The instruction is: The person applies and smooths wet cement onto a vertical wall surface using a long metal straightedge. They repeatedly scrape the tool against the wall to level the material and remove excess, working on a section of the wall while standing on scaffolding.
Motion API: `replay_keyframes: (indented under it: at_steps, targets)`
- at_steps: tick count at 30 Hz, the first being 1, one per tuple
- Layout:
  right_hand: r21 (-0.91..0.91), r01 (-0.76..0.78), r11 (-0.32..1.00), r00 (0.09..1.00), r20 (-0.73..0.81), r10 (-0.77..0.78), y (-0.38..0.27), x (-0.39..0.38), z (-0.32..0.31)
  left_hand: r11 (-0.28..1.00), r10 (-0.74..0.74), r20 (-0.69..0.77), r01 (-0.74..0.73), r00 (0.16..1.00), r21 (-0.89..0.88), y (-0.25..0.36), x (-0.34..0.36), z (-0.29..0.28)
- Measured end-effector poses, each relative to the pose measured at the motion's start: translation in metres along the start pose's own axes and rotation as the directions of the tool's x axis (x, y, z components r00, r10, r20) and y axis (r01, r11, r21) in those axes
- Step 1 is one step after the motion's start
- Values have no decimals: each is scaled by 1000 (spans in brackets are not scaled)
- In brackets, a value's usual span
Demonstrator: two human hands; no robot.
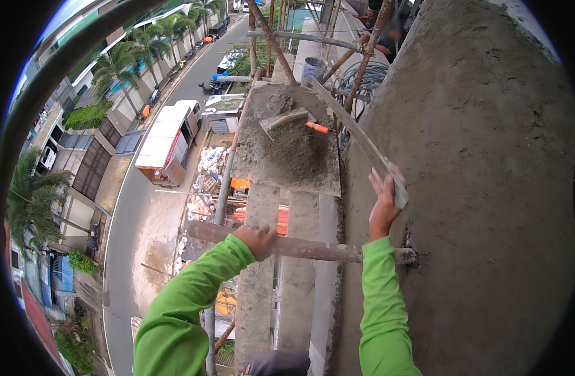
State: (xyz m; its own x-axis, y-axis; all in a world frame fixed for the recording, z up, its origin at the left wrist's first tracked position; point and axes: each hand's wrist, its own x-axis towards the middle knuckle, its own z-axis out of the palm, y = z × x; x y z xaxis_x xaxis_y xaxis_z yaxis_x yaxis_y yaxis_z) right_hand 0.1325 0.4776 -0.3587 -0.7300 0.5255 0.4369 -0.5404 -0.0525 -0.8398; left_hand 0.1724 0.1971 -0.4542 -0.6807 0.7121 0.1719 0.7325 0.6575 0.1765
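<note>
My left hand (pixel 256 242) is wrapped round a rusty horizontal pipe (pixel 319 249) whose right end meets the plastered wall. My right hand (pixel 384 202) grips the near end of a long, mortar-smeared straightedge (pixel 356 131). The straightedge slants away to the upper left, close to the wall; I cannot tell whether it touches the surface. Ahead of my hands a heap of grey mortar (pixel 294 153) lies on a board (pixel 322 182). A flat grey tool (pixel 282 121) rests on the heap, beside an orange handle (pixel 317 127) whose other end is partly hidden.
Wet grey plaster covers the wall (pixel 475 188) on my right. Scaffold planks (pixel 259 219) run below me with gaps between them. A bucket (pixel 314 69), coiled hoses (pixel 362 76) and crossing poles stand beyond. Another person (pixel 391 41) is at the far end. A street with a truck (pixel 168 138) lies far below.
</note>
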Motion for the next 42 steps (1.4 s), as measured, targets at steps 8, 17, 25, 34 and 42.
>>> replay_keyframes:
  at_steps: [8,17,25,34,42]
  targets:
    - [126,-54,991,932,-349,95,-79,-135,-70,997,-41,93,35,995,68,10,-1,1]
    - [79,-122,989,877,-459,145,-98,-209,-113,991,-60,73,51,996,122,10,-5,9]
    - [79,-115,990,872,-470,139,-87,-214,-122,990,-75,89,63,993,129,7,-8,10]
    - [65,-156,986,852,-496,168,-65,-190,-142,999,-14,-16,15,1000,42,4,-7,12]
    - [189,-194,963,807,-527,266,-44,-197,-159,1000,1,-19,-1,1000,-1,-1,-7,9]
